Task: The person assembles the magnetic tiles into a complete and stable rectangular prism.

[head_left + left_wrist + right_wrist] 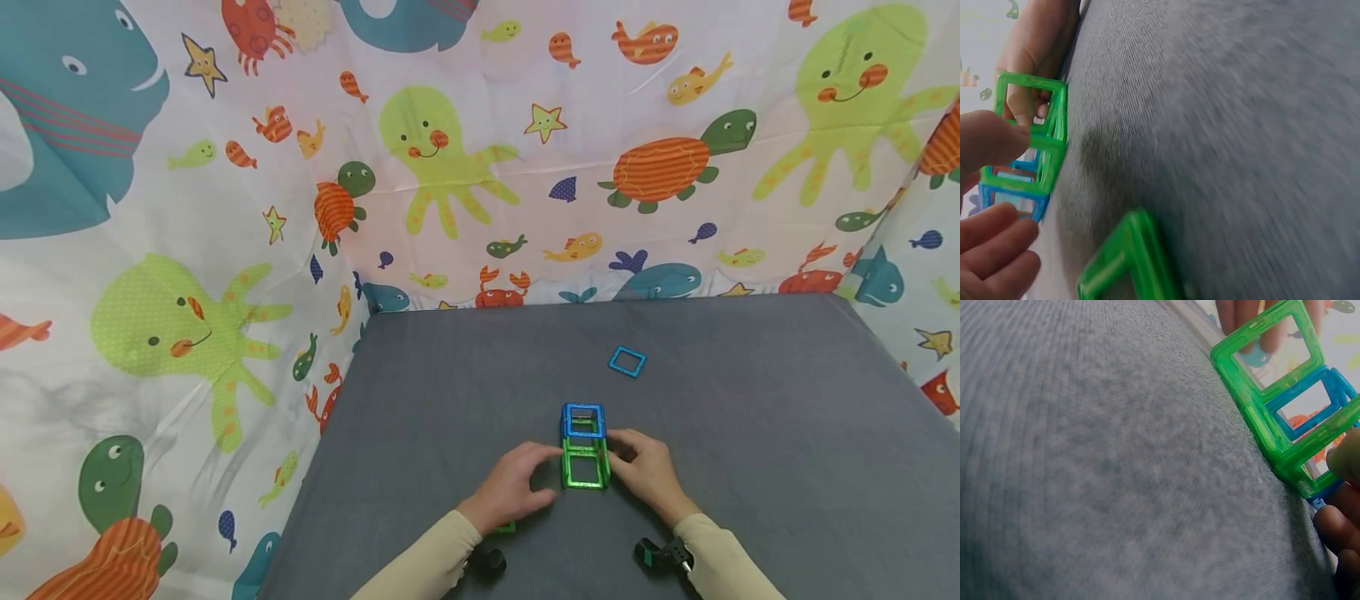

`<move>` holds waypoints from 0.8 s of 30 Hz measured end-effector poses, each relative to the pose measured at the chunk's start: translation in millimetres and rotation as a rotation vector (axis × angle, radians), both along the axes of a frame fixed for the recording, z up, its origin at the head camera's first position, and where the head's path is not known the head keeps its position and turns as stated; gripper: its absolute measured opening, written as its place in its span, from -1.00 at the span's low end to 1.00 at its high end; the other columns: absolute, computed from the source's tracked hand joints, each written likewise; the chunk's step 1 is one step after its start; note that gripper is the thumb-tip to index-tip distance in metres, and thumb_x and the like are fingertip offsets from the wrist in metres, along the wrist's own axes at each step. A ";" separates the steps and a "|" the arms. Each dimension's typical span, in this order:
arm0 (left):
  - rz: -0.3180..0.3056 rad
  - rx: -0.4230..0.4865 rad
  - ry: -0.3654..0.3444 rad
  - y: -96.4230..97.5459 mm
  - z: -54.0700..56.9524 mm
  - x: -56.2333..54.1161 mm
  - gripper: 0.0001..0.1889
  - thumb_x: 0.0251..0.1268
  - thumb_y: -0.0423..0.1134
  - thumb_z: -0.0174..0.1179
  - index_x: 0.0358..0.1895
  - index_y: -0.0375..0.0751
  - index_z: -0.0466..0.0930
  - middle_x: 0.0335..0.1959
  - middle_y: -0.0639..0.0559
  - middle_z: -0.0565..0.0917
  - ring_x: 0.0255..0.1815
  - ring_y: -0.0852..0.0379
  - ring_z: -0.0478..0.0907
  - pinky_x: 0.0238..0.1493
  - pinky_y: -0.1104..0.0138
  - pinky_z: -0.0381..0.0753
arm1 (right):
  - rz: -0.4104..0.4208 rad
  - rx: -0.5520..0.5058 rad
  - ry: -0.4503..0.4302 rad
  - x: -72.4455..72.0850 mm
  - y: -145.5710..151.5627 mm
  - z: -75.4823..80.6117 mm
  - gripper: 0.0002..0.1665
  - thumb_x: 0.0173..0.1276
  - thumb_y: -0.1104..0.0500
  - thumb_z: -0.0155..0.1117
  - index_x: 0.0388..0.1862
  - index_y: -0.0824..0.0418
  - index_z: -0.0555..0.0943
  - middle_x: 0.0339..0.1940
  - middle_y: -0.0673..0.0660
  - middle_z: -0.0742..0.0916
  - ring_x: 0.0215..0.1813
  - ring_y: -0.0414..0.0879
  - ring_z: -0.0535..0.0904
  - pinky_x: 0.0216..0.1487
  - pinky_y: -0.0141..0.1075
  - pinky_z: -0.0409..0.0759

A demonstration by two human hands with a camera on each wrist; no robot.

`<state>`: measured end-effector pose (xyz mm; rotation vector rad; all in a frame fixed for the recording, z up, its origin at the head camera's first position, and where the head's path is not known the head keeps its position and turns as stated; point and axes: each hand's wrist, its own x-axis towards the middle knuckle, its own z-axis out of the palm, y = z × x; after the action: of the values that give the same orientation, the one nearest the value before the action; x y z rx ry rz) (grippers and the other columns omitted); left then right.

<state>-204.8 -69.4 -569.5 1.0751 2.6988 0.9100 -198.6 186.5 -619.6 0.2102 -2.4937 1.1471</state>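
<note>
A small structure of magnetic tiles, with open square frames, stands on the grey table between the two hands. Its near part is green tiles [584, 487] and its far part blue tiles [583, 407]. From the left, my left hand [512, 484] reaches to it, forefinger tip at its side, thumb spread apart and nearer me. My right hand [651, 472] grips the structure's right side, with the thumb [1345, 456] over a green tile and the fingers curled beside it. Under the left wrist lies another green tile [1144, 256], partly hidden by the forearm in the head view.
A single light-blue square tile [627, 362] lies flat beyond the structure, toward the back. The grey table [780, 400] is enclosed by a hanging cloth [480, 75] printed with sea animals. Black wrist devices [660, 557] sit by both sleeves.
</note>
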 end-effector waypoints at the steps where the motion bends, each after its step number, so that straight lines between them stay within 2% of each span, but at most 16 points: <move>1: -0.009 -0.020 -0.006 -3.2 1.2 0.3 -0.43 0.21 -0.23 0.42 0.32 -0.08 0.56 0.17 0.00 0.68 0.15 0.16 0.62 0.18 0.35 0.63 | 0.001 0.000 0.000 -0.1 0.0 0.5 -0.69 0.12 0.29 0.56 -0.11 0.26 0.79 -0.32 0.06 0.81 -0.44 -0.39 0.59 -0.41 -0.36 0.59; 5: -0.030 -0.101 -0.047 -15.6 6.0 2.4 -0.46 0.21 -0.17 0.44 0.28 -0.05 0.60 0.14 0.04 0.69 0.14 0.19 0.62 0.19 0.34 0.62 | 0.002 0.000 0.000 -0.7 0.4 2.5 -0.69 0.12 0.29 0.56 -0.11 0.27 0.79 -0.34 0.07 0.81 -0.44 -0.40 0.58 -0.41 -0.38 0.59; 8: 0.004 -0.104 -0.099 -21.1 6.6 4.0 -0.48 0.23 -0.13 0.41 0.28 -0.04 0.61 0.14 0.05 0.70 0.13 0.19 0.63 0.17 0.33 0.63 | 0.003 0.001 0.003 -0.3 1.3 4.2 -0.69 0.12 0.30 0.56 -0.11 0.29 0.79 -0.34 0.07 0.80 -0.45 -0.40 0.57 -0.41 -0.39 0.58; 12: 0.120 0.033 -0.237 -16.4 7.3 4.7 -0.49 0.30 -0.11 0.36 0.31 -0.08 0.57 0.14 -0.02 0.71 0.08 0.14 0.66 0.10 0.30 0.66 | 0.004 0.010 -0.005 1.1 3.3 6.2 -0.69 0.13 0.31 0.53 -0.10 0.30 0.78 -0.36 0.05 0.78 -0.45 -0.41 0.55 -0.42 -0.38 0.57; 15: 0.207 0.168 -0.312 -6.2 8.1 1.4 -0.51 0.36 -0.12 0.31 0.33 -0.12 0.55 0.12 -0.10 0.70 0.05 0.08 0.68 0.06 0.27 0.69 | -0.004 0.001 -0.052 4.0 4.8 7.5 -0.65 0.15 0.36 0.44 -0.04 0.31 0.77 -0.32 0.07 0.79 -0.42 -0.42 0.53 -0.40 -0.38 0.56; 19: 0.299 0.290 -0.343 9.6 7.6 -15.1 -0.56 0.48 -0.13 0.19 0.34 -0.16 0.54 0.15 -0.15 0.70 0.10 0.00 0.69 0.08 0.19 0.70 | -0.030 -0.053 -0.189 12.7 4.1 13.3 -0.56 0.21 0.40 0.31 0.11 0.27 0.72 -0.15 0.14 0.82 -0.29 -0.35 0.63 -0.30 -0.38 0.60; 21: 0.329 0.318 -0.360 16.8 7.8 -28.6 -0.59 0.54 -0.11 0.13 0.33 -0.15 0.55 0.18 -0.14 0.69 0.15 -0.02 0.67 0.11 0.15 0.70 | -0.048 -0.092 -0.282 19.6 2.1 19.4 -0.55 0.31 0.36 0.27 0.19 0.26 0.68 -0.04 0.19 0.81 -0.17 -0.20 0.72 -0.22 -0.37 0.64; 24: 0.332 0.318 -0.400 24.3 10.2 -50.0 -0.59 0.60 -0.05 0.05 0.35 -0.11 0.56 0.25 -0.07 0.67 0.24 -0.03 0.63 0.21 0.07 0.65 | -0.082 -0.187 -0.420 31.4 -2.9 29.9 -0.54 0.43 0.29 0.22 0.30 0.27 0.60 0.12 0.27 0.77 0.05 0.03 0.75 -0.13 -0.38 0.67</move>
<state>-254.8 -45.1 -559.3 0.4113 2.4770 1.4659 -167.3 183.6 -589.7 -0.2048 -2.6880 1.5075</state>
